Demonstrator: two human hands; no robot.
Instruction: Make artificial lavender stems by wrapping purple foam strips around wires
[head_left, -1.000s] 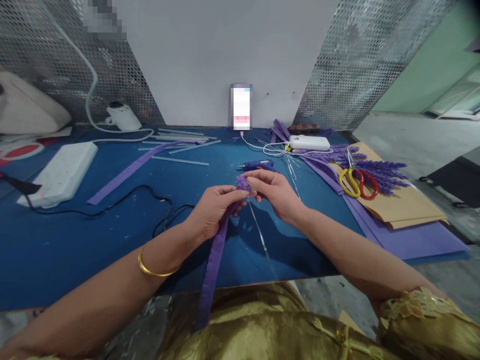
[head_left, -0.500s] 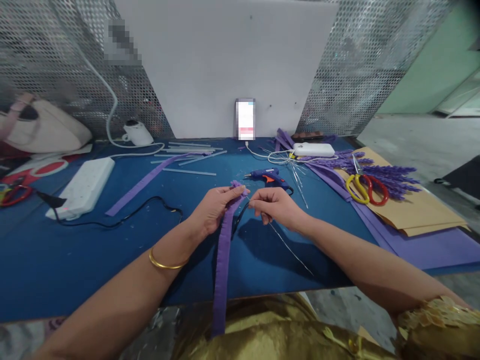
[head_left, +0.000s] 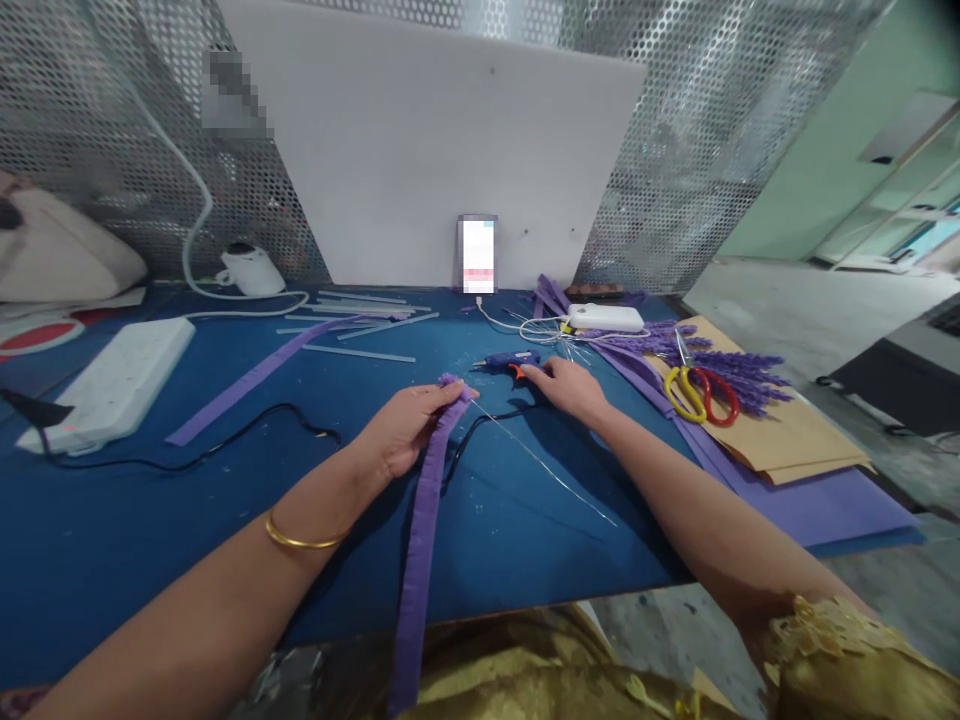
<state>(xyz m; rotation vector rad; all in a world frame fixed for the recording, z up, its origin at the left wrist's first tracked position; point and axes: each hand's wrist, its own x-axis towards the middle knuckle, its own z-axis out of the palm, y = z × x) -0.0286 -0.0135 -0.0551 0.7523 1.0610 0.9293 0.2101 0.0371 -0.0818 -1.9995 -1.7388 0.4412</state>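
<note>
Purple paper strip [head_left: 422, 520] is hanging from the left hand [head_left: 409, 420] past the near edge of the blue table [head_left: 225, 560], its top end bunching into a small head. From my remote seat I am seeing the left thumb and fingers clamping that head, a thin wire [head_left: 541, 461] poking out and slanting down to the right. I am logging the start as done: head gathering, wire seemingly in place. Most of the length is dangling loose, so I am judging the larger share as left. Right hand [head_left: 574, 388] is resting at the glue gun [head_left: 508, 361]; whether its fingers are gripping or just touching, I cannot tell. Second strip [head_left: 255, 377] is lying flat, unworked; purple sprigs [head_left: 750, 375], finished-looking, are lying at right.
</note>
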